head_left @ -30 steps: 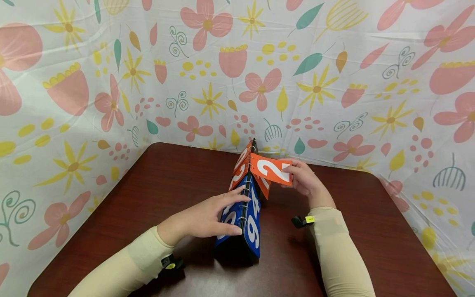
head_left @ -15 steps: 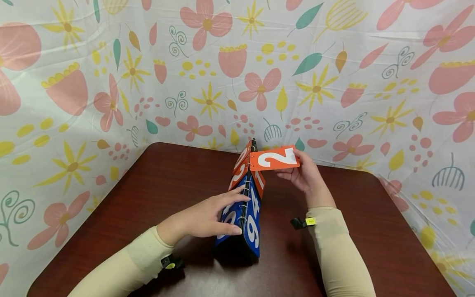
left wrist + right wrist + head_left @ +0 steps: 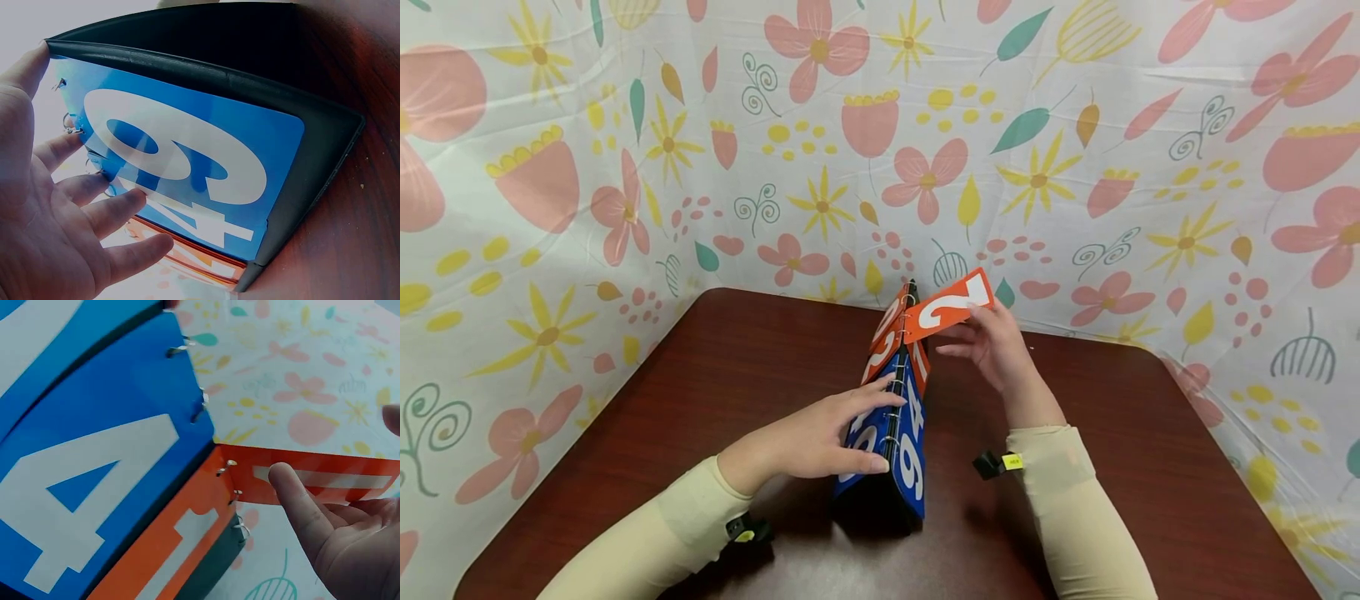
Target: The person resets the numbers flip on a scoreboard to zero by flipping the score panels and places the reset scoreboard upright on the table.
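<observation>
1. The left part of the counter [image 3: 647,400] spreads between its left edge and the flip scoreboard [image 3: 880,512], leaving sideways room there.
2. The left hand [image 3: 816,433] rests across the scoreboard's ridge at its near part, fingers spread and mostly straight, thumb at the near end. It bears on the blue cards' side and wraps round nothing.
3. The scoreboard stands like a tent mid-counter, its long axis running from the near edge toward the far edge, its far tip just short of that edge. Blue cards [image 3: 284,144] hang on the near part, orange ones beyond.
4. From the far rings [image 3: 904,327], the raised orange card [image 3: 951,310] points right and upward, its length crosswise to the ridge, its outer end over the counter's far edge as seen from the head.
5. The right hand [image 3: 1000,350] is the nearer one: the card lies up and left of it. A fingertip overlaps the outer end, other fingers reach below; I cannot tell whether it pinches. Counter extends rightward to the right edge.
</observation>
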`<state>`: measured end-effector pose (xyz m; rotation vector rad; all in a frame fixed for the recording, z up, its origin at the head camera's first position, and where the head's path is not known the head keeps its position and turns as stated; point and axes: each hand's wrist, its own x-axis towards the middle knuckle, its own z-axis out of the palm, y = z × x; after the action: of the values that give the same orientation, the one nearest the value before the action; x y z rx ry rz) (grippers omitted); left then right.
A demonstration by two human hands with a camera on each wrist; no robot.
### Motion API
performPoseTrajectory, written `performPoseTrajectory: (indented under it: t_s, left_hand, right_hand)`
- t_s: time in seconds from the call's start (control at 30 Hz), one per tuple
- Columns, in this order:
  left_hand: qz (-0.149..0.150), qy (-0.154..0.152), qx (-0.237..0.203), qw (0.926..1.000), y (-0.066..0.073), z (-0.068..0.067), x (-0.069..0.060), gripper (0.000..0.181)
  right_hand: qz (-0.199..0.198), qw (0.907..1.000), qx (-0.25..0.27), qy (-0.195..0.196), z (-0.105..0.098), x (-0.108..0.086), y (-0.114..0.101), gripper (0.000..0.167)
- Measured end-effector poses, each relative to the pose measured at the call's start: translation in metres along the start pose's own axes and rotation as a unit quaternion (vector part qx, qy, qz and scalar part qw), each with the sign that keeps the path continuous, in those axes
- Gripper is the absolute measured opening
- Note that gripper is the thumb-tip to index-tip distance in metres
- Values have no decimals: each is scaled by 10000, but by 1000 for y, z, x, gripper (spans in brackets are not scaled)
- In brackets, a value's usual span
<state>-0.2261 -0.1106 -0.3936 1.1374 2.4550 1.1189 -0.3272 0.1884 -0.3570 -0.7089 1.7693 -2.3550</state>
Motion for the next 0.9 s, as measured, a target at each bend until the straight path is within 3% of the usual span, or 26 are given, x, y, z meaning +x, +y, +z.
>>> performPoseTrajectory:
  t_s: [0.1,0.17,0.33,0.43,0.7,0.9]
  left_hand:
    - [-12,-32,-13,10000,-1,1,0,71]
    - [7,-43,-13,10000,-1,1,0,72]
    - [30,-20,3,10000,-1,0,-1,74]
    - [33,11,22,10000,0,0,-1,73]
    - [80,17,25,10000,0,0,0,69]
    - [-4,4,-16,10000,-1,0,-1,71]
  right_hand:
    - [66,9971,-723,248,7,1,6,62]
    - [81,9895,-1413,293,12,2,10,66]
    - [-289,9520,-3043,-153,22,9,22,77]
    - [-502,9352,-3473,-482,24,13,31,84]
    - [-416,9348,-3470,-625,21,23,45,89]
    - [-262,9408,-3348,-456,22,31,48,69]
